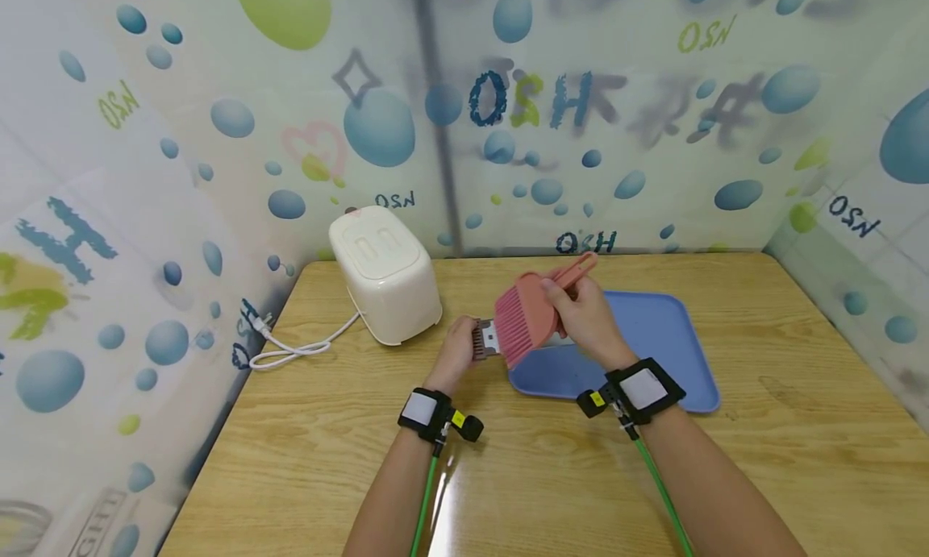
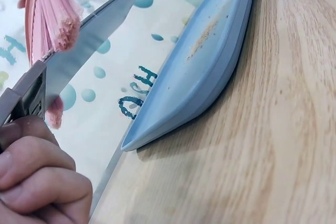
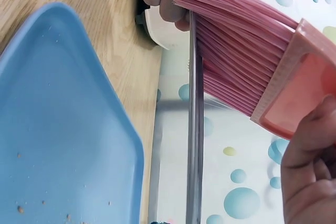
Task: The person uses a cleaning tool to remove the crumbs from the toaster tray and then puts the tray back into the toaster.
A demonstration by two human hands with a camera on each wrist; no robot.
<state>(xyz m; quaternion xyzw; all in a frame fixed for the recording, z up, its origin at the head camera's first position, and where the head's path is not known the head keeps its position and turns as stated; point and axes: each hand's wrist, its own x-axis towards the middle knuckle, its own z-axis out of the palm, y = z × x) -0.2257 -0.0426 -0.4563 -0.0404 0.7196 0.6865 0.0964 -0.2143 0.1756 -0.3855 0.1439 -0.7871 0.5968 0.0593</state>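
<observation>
My right hand (image 1: 589,323) grips a pink hand brush (image 1: 535,307) near the base of its handle, bristles toward the left. My left hand (image 1: 456,349) curls round the grey handle of a flat tool (image 1: 493,338). From that handle a broad, pale grey plate (image 2: 92,40) sticks out to the right, held above the table; its exact kind is unclear. Bristles (image 3: 236,45) lie against the plate and show on both sides of its edge. Beneath and to the right is a blue tray (image 1: 671,339) with brown crumbs (image 2: 203,39) scattered on it.
A cream toaster (image 1: 388,275) stands at the back left of the wooden table (image 1: 334,476). Its white cord (image 1: 312,347) and plug lie by the left edge. A patterned curtain (image 1: 522,170) hangs behind the table.
</observation>
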